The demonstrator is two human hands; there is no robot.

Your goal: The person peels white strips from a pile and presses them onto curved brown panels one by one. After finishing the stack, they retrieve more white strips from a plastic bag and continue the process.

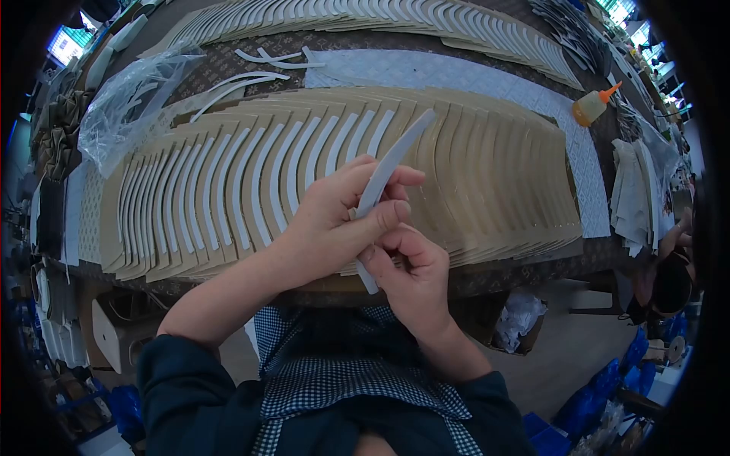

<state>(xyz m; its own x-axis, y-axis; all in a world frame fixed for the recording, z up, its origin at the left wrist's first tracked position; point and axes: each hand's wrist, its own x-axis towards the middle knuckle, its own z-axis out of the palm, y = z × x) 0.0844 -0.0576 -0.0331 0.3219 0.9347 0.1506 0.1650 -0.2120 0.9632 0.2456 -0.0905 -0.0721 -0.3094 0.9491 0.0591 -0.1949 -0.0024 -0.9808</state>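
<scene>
A curved white strip (398, 150) stands tilted in front of me, its upper end leaning right. My left hand (346, 209) is closed around its middle, thumb across the front. Just below, my right hand (413, 272) pinches near the strip's lower end with thumb and bent fingers. Under and beyond both hands lies a fan of overlapping tan curved pieces (494, 175). On its left half similar white strips (262, 186) rest one per piece; the tan pieces on the right show a glossy bare surface.
A glue bottle (589, 109) with an orange tip lies at the right on pale quilted sheeting (456, 70). Loose white strips (236, 85) and a clear plastic bag (129, 106) are at the back left. Another row of strips (365, 14) runs along the far side.
</scene>
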